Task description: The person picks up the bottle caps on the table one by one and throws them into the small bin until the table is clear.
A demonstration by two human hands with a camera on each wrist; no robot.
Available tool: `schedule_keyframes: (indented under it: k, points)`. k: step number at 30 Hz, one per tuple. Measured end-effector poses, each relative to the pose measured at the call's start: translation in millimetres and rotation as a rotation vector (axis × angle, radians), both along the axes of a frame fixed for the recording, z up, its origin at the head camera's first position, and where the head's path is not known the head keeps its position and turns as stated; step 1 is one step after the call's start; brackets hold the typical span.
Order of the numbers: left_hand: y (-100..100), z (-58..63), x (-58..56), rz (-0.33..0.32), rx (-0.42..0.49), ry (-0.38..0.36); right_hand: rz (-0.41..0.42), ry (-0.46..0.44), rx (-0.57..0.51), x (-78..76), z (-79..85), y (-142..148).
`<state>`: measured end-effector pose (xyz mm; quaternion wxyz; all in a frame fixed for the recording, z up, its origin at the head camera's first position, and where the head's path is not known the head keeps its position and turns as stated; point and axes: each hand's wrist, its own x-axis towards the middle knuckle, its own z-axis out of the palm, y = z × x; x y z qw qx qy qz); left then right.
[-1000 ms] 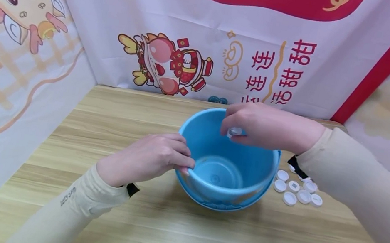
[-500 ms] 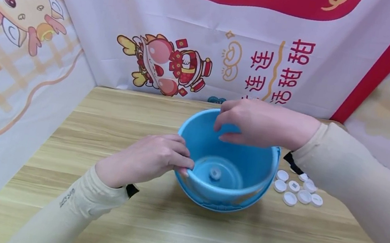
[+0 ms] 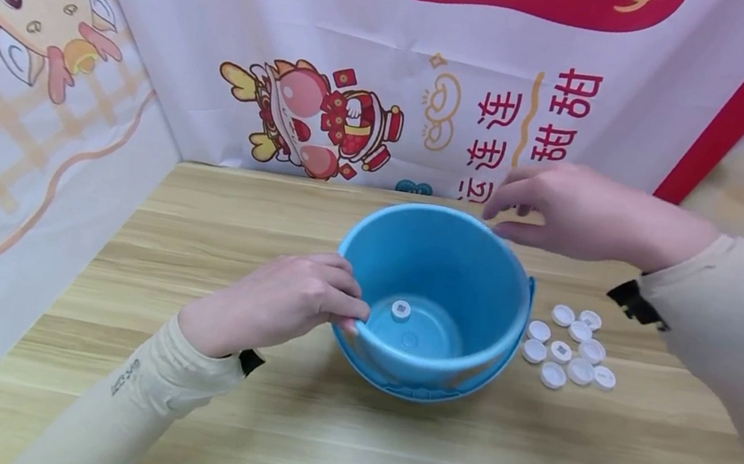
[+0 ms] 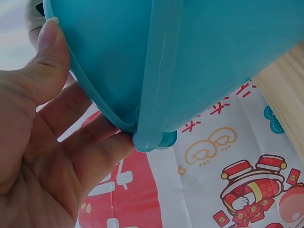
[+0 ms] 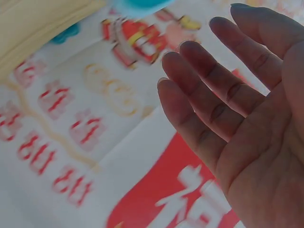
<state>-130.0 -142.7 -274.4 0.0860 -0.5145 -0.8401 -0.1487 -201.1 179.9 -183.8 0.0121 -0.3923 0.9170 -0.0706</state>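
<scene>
A blue plastic bucket [image 3: 420, 364] stands on the table, its handle lowered against the near side. My left hand [image 3: 282, 299] grips its left rim; in the left wrist view the thumb [image 4: 52, 57] lies along one side of the rim and the fingers curl round the other. One white bottle cap [image 3: 401, 311] lies on the bucket's floor. Over the far right rim, my right hand [image 3: 563, 208] is in the air, holding nothing. The right wrist view shows its fingers [image 5: 194, 114] loosely extended.
Several white bottle caps [image 3: 580, 371] lie in a loose cluster on the wooden table [image 3: 207, 416], right of the bucket. A printed cloth backdrop [image 3: 373, 32] rises behind the table's far edge, with another cloth [image 3: 65, 162] along the left side.
A cap pinched in my right hand was let go and dropped to the bucket floor. That hand then moved up and right, away from the opening. My left hand keeps its hold.
</scene>
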Motion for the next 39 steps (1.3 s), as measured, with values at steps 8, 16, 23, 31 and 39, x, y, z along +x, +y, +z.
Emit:
schedule_keyframes:
  k: [8,16,23,31,39]
  points:
    - [1,-0.1,-0.9,-0.001,0.01,0.01,-0.196,-0.07,0.028,-19.7,-29.2,68]
    - [0,0.6,0.1,0.002,0.008,0.014,-0.313,-0.18,0.067,-42.0,-88.9,128]
    - [0,0.4,-0.1,0.008,0.007,0.016,-0.271,-0.276,0.062,-53.3,-142.8,168]
    - [0,0.0,-0.8,0.004,0.005,0.015,-0.326,-0.376,0.081,-50.6,-182.2,184]
    - [0,-0.9,-1.1,0.01,0.009,0.006,-0.374,-0.392,0.059,-49.1,-198.5,180]
